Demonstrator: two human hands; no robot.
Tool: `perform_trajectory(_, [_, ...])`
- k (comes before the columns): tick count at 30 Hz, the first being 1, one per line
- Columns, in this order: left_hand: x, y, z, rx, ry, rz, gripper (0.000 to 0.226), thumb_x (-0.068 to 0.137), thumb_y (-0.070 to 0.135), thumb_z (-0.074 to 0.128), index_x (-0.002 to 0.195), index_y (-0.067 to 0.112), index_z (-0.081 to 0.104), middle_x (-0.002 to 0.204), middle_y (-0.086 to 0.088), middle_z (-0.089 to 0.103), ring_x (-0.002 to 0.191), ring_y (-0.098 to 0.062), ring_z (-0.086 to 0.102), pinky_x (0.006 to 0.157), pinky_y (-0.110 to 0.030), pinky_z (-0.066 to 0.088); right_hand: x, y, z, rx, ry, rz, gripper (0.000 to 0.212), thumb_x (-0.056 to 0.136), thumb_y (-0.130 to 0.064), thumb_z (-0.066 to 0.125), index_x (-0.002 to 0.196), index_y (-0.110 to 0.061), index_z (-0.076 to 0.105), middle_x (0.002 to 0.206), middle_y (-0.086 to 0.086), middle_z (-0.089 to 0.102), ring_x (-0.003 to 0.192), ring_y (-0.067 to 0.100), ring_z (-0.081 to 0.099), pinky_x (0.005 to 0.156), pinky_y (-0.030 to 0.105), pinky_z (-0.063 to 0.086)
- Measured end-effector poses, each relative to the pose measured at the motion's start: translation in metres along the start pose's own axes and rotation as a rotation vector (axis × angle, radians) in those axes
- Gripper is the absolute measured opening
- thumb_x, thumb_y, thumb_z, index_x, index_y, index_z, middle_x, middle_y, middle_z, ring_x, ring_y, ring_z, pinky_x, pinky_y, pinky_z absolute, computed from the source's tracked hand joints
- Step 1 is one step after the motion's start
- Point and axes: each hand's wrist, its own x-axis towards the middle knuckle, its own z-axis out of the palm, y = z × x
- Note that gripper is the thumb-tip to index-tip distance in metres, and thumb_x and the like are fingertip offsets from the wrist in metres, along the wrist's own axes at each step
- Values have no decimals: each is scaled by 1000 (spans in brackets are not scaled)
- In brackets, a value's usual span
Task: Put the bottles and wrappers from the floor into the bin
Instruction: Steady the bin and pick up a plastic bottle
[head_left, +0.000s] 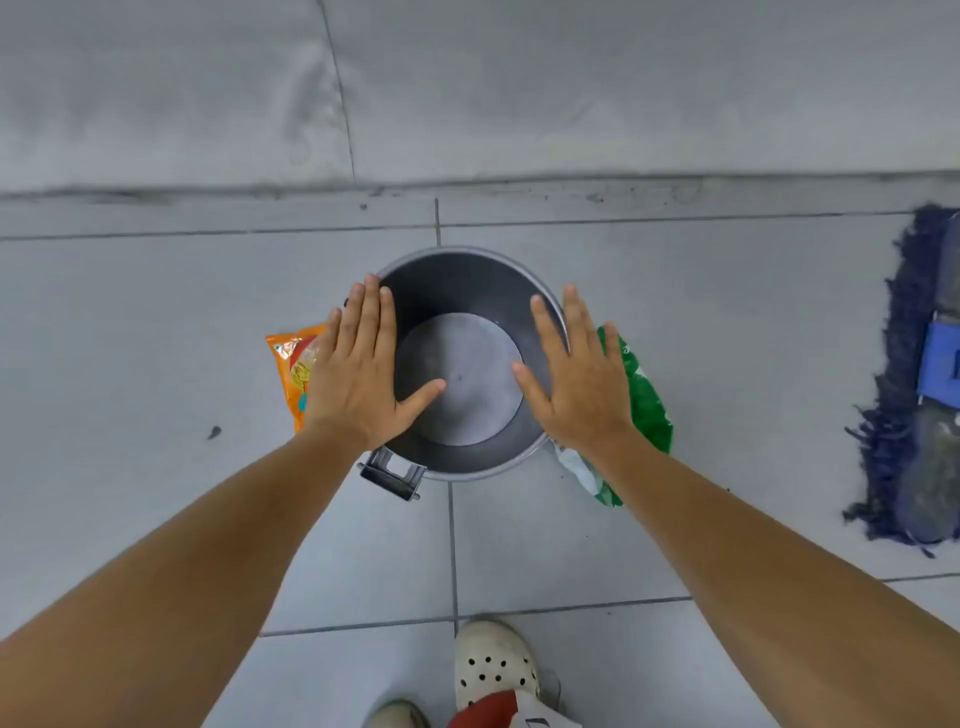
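Observation:
A round grey bin (462, 291) stands on the tiled floor, seen from straight above, with nothing inside it. My left hand (358, 374) hovers flat over its left rim, fingers spread, holding nothing. My right hand (576, 379) is spread the same way over the right rim. An orange snack wrapper (291, 364) lies on the floor left of the bin, partly hidden under my left hand. A green and white wrapper (649, 410) lies to the right of the bin, partly under my right wrist. No bottle is in view.
A metal pedal (389, 475) sticks out at the bin's front left. A dark blue flat mop head (914, 384) lies at the right edge. A wall base runs across behind the bin. My feet in white clogs (493, 665) stand near the bottom.

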Motion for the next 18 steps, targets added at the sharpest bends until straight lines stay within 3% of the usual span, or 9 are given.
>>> perform_trajectory(4, [1,-2,12,-29,57,13,106,81,82,10,149,3,-10,161,-17,-9,149,-28,-10,122,-43,1,3,11,13,233,112,38,71,96,-56,24,156,-20,14,164,12,7,151,26,12,119,50,7])
perform_trajectory(8, [3,-4,15,-34,76,26,107,80,83,10,150,5,-10,161,-16,-10,149,-27,-10,122,-43,1,-9,42,39,426,216,260,69,96,-52,13,155,-18,14,164,12,12,150,26,15,122,45,13])
perform_trajectory(11, [4,-4,17,-53,87,33,108,80,84,13,150,6,-9,161,-15,-9,149,-27,-9,122,-43,1,-20,62,66,289,65,380,69,99,-57,16,156,-18,13,163,15,14,149,32,17,120,51,21])
perform_trajectory(15, [4,-6,21,-102,122,53,109,79,85,17,150,6,-7,161,-16,-6,149,-28,-7,122,-45,3,-28,72,108,40,-275,374,69,100,-50,38,156,-31,2,164,16,-2,148,41,11,117,52,24])
perform_trajectory(18, [5,-6,22,-119,136,60,110,79,85,17,151,5,-4,161,-17,-4,149,-28,-6,122,-46,4,-24,72,128,59,-342,432,56,100,-34,46,152,-28,26,163,19,-8,145,49,14,113,55,32])
